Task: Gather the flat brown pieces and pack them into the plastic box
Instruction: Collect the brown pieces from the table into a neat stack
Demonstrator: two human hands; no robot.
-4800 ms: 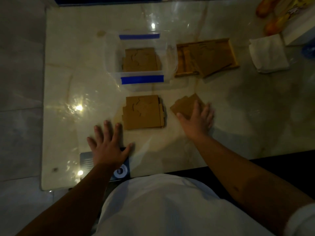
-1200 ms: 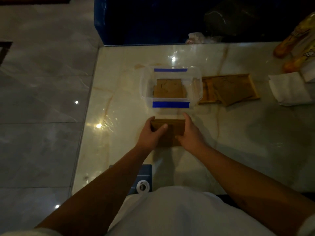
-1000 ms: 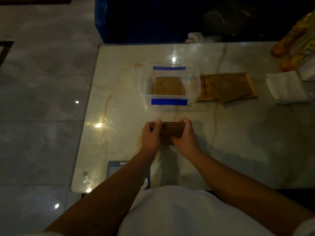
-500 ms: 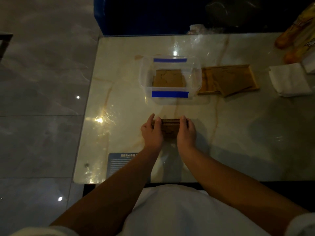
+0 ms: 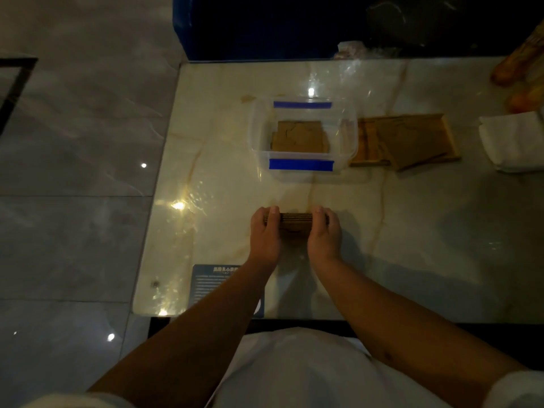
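A stack of flat brown pieces stands on edge on the marble table, near the front middle. My left hand grips its left end and my right hand grips its right end. Beyond the stack sits the clear plastic box with blue tape on its near and far walls. More brown pieces lie flat inside the box. To the right of the box, a wooden tray holds further brown pieces, one overhanging the tray's front edge.
A folded white cloth lies at the right edge. Orange packaged items sit at the far right corner. A blue printed card rests at the table's front left, partly under my left forearm. Tiled floor lies to the left.
Both hands gathered the loose brown pieces into one stack and tipped it up onto its edge. Over the last half second the hands stay on the stack's ends.
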